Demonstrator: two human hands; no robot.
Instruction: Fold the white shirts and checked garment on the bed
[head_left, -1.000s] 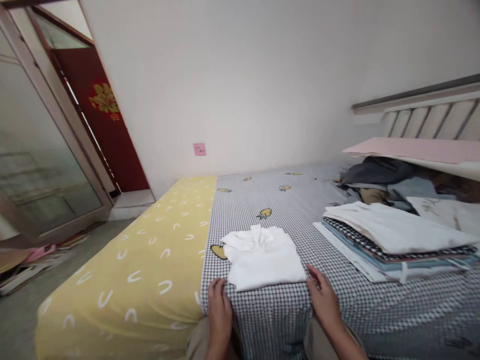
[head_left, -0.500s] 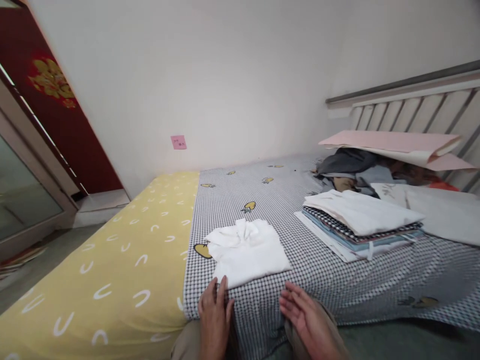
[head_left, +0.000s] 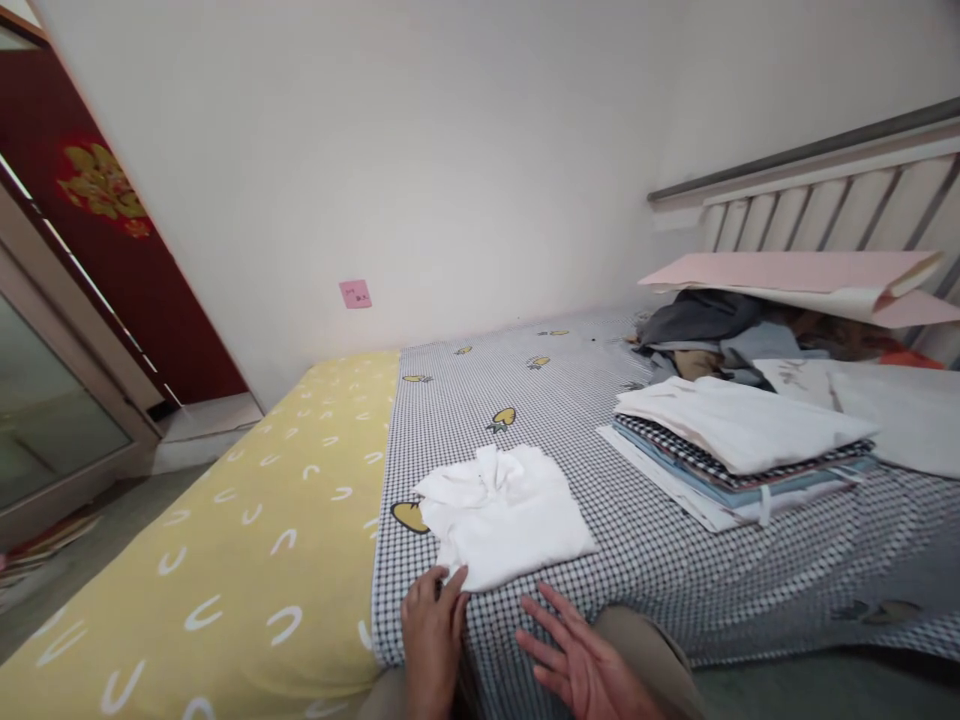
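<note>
A folded white shirt (head_left: 517, 525) lies on the checked bedspread (head_left: 480, 390), with a gathered, wrinkled part at its upper left. My left hand (head_left: 433, 625) is at its near left corner, thumb and fingers bent together on the edge of the cloth. Just below the shirt's near edge, my right hand (head_left: 581, 660) is held palm partly up with fingers spread, holding nothing. To the right sits a stack of folded clothes (head_left: 742, 430), white on top, with black-and-white checked and light blue layers beneath.
Behind the stack are a heap of dark and grey clothes (head_left: 705, 320), a pink sheet (head_left: 795, 270) on top, and another white cloth (head_left: 900, 410). A yellow patterned cover (head_left: 247, 560) spreads over the left side. A slatted headboard (head_left: 847, 210) stands at the right, a wall behind.
My left hand has bent its fingers onto the shirt's corner. My right hand has moved left and spread its fingers. The view has shifted slightly.
</note>
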